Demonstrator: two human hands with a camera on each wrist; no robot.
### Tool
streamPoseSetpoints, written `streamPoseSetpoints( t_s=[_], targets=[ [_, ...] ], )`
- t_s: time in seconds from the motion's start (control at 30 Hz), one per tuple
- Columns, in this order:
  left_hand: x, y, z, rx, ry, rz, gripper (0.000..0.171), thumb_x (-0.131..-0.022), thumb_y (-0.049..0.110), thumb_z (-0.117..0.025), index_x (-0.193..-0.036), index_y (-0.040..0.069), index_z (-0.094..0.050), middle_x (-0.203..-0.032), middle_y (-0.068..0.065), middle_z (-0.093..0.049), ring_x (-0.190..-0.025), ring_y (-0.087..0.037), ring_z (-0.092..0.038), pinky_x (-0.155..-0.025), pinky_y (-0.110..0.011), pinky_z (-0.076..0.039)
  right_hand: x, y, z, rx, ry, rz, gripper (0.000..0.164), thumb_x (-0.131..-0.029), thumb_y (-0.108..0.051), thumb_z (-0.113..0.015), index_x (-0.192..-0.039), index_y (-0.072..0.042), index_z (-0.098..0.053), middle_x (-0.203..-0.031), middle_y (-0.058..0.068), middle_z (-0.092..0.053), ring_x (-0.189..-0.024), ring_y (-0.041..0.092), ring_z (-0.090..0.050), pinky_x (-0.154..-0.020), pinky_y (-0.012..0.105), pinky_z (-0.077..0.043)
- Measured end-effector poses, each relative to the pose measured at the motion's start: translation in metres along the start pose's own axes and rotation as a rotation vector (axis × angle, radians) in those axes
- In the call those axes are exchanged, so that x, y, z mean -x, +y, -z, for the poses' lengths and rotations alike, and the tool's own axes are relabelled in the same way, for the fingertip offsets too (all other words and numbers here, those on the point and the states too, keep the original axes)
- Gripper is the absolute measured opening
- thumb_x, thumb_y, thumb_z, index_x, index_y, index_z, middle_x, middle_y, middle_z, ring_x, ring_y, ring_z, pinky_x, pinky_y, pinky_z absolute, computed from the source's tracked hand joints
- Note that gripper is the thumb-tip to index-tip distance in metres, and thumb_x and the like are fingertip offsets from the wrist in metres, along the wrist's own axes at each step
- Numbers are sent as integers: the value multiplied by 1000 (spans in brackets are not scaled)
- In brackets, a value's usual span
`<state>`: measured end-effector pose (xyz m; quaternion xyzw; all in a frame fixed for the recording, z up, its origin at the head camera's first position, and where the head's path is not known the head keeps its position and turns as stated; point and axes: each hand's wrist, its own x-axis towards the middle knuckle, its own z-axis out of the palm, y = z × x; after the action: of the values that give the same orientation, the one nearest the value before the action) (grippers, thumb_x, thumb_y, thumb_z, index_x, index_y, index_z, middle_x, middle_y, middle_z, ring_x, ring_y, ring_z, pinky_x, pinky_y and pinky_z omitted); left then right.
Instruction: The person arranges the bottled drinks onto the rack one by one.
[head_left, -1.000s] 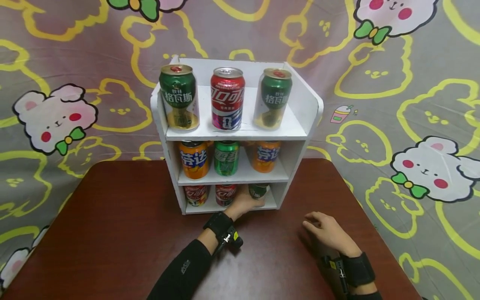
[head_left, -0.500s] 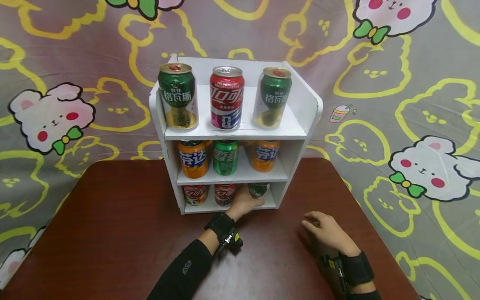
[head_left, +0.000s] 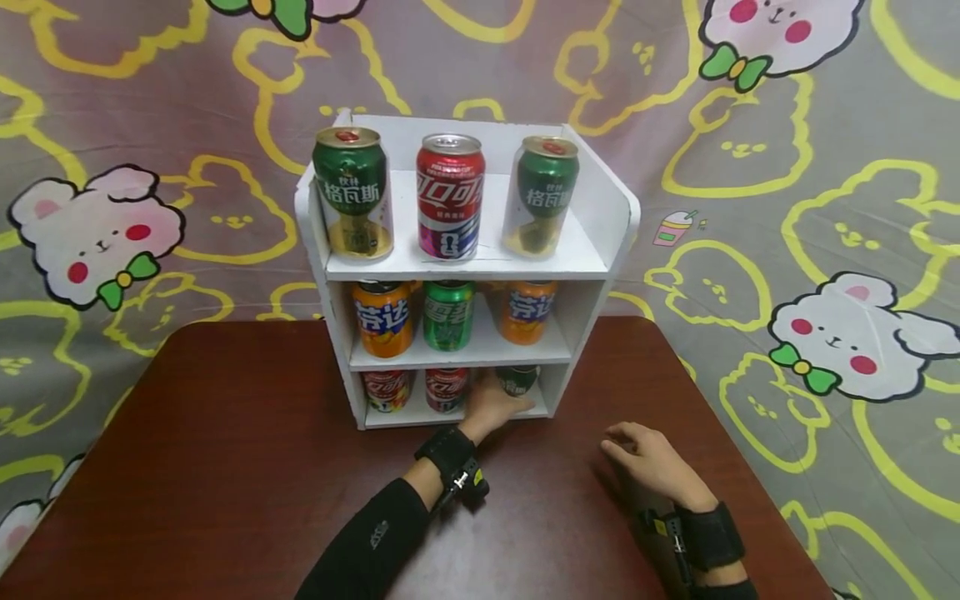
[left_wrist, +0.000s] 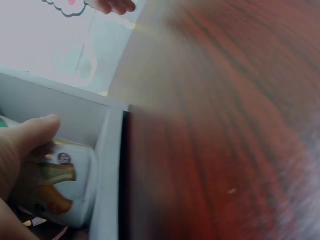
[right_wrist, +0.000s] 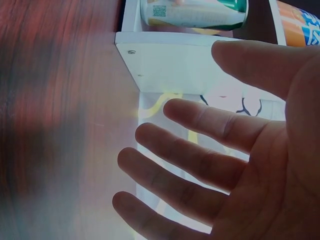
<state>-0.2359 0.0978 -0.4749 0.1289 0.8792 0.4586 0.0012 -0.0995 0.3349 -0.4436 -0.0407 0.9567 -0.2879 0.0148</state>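
My left hand reaches into the right end of the bottom shelf and grips a green-topped drink can. In the left wrist view, the thumb lies over the pale lower part of the can, beside the white side wall; the other fingers are mostly hidden. Two red cola cans stand to the left on that shelf. My right hand is over the table to the right of the rack, holding nothing. The right wrist view shows its fingers spread and relaxed.
The white three-tier rack stands on a brown table. Two green-and-gold cans flank a red cola can on top. Two orange soda cans and a green can fill the middle tier. A patterned cloth hangs behind.
The head view has shifted slightly, so the rack sits a little farther left. My left hand and the can have edged right relative to the rack. My right hand has hardly moved.
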Motion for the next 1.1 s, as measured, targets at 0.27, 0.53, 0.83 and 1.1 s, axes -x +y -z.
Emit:
streamPoseSetpoints(
  t_s=[0.27, 0.53, 0.83, 1.1],
  targets=[
    [-4, -7, 6, 126, -121, -126, 86, -59, 16, -78, -131, 4, -32, -118, -8, -48, -106, -21, -46, -91, -31, -34, 0, -2, -1, 6, -27, -33, 39, -85, -35, -55, -111, -5, -56, -105, 5, -57, -90, 20, -58, -70, 35, -47],
    [-7, -9, 9, 90, -160, -165, 87, -63, 18, -76, -134, 5, -27, -122, -9, -45, -109, -21, -44, -93, -31, -33, -1, -4, -2, -11, -47, -40, 43, -85, -39, -54, -112, -6, -56, -107, 6, -57, -91, 21, -57, -72, 36, -47],
    [-6, -2, 10, 17, -129, -128, 90, -62, 23, -77, -135, 7, -27, -123, -8, -44, -112, -21, -41, -94, -31, -31, -3, -1, -3, -8, -39, -31, 44, -85, -41, -54, -112, -6, -56, -107, 6, -57, -92, 21, -57, -71, 36, -47],
    [-4, 2, 7, -47, -75, -107, 93, -60, 29, -79, -134, 7, -28, -125, -10, -43, -114, -25, -39, -96, -34, -29, -2, 1, -5, -21, -37, -34, 44, -85, -40, -54, -112, -6, -56, -107, 6, -57, -92, 22, -57, -71, 36, -47]
  ],
)
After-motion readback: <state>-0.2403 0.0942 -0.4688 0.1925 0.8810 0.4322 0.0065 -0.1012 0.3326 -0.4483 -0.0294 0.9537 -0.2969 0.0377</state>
